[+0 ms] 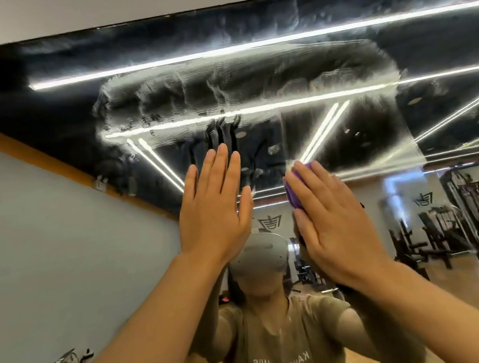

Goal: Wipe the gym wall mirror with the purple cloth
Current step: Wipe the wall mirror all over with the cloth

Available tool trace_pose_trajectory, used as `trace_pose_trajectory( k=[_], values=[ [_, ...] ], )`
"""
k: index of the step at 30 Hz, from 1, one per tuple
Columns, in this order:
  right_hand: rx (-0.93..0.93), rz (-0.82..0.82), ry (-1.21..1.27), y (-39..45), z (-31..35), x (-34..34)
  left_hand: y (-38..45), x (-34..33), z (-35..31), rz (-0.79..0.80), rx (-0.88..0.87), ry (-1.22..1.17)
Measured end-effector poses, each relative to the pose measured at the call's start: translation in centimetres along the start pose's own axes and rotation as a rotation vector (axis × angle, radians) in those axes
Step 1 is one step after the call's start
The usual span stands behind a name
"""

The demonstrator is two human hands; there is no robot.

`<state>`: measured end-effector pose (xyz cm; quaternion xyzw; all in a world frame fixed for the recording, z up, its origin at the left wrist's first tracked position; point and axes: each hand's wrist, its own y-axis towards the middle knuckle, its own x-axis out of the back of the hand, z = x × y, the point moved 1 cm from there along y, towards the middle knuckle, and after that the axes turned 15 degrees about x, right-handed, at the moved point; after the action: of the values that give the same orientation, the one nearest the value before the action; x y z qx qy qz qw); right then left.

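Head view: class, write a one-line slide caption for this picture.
Right hand presses the purple cloth flat against the streaky gym mirror; left hand rests open beside it.

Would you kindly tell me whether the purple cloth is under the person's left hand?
No, the purple cloth is pressed to the wall mirror under the right hand; the left hand lies bare on the glass.

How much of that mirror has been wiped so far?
Not much looks done. Smeary streaks cover the upper mirror. The right hand presses the cloth flat on the glass; the left hand rests beside it. The streaks remain to clear.
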<state>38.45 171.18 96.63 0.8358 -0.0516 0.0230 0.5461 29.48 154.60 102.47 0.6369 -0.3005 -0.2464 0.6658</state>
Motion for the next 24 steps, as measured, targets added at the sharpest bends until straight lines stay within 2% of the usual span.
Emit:
trace_pose_trajectory(
  k=[3,9,13,18,22,24],
  values=[
    [0.035,0.007,-0.033,4.0,-1.6,0.4,0.0,0.1,0.3,0.005,-0.014,-0.001],
    [-0.059,-0.015,-0.075,15.1,-6.2,1.2,0.0,0.1,0.4,0.011,-0.016,-0.002],
    [-0.042,-0.02,-0.043,10.2,-3.3,0.4,-0.3,0.4,0.7,0.006,-0.025,-0.002],
    [0.137,-0.026,-0.03,0.4,1.6,-0.9,-1.1,1.1,1.5,0.028,0.004,-0.043],
    [0.2,0.055,-0.028,3.6,-0.3,-0.5,-1.4,1.9,2.8,0.05,0.069,-0.03],
    [0.139,0.038,-0.057,7.9,-1.9,-0.4,-1.7,2.1,3.9,0.045,0.061,0.001]
  ],
)
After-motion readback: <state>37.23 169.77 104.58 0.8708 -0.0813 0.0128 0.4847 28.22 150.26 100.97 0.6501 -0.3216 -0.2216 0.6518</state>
